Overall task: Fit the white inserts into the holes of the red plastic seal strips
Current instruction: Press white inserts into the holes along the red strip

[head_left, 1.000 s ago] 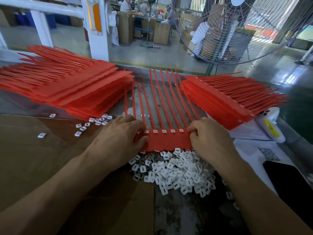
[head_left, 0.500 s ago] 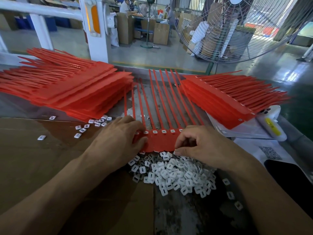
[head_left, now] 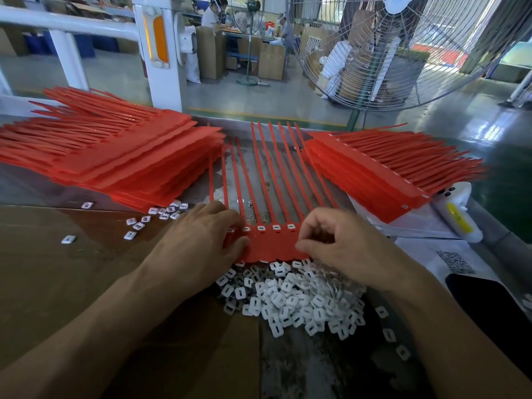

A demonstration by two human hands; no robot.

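While the red seal strip sheet (head_left: 270,243) lies flat on the worktop (head_left: 57,269) between both hands, four white inserts show seated along its row of holes, w/ the tails fanning away from the person. Left hand (head_left: 198,243) lies on the sheet's left end, fingers curled over the edge and thumb pressing the flat part, holding it down. Right hand (head_left: 342,246) sits at the sheet's right end, fingers curled in twd the thumb; prob pinching an insert, but none is visible, so can't tell what it holds. Pile of loose white inserts (head_left: 293,298) sits just near-side of the sheet, under and btwn both wrists. More strays (head_left: 149,218) lie beyond the left hand.

Risks, as a judgement: an insert going in tilted or flipped would jam or sit proud; if the left hand's hold slips, the sheet could skate and misalign the hole. The pile touches the sheet's near edge, so pieces may get knocked off or slide under it.

Outward: a big stack of red sheets (head_left: 129,162) beyond the left hand, another stack (head_left: 388,174) beyond the right. A white device w/ yellow label (head_left: 457,214) is right of that.

Hidden: holes under both hands, so count of unfilled ones is unknown. Right fingertips are motion-blurred.
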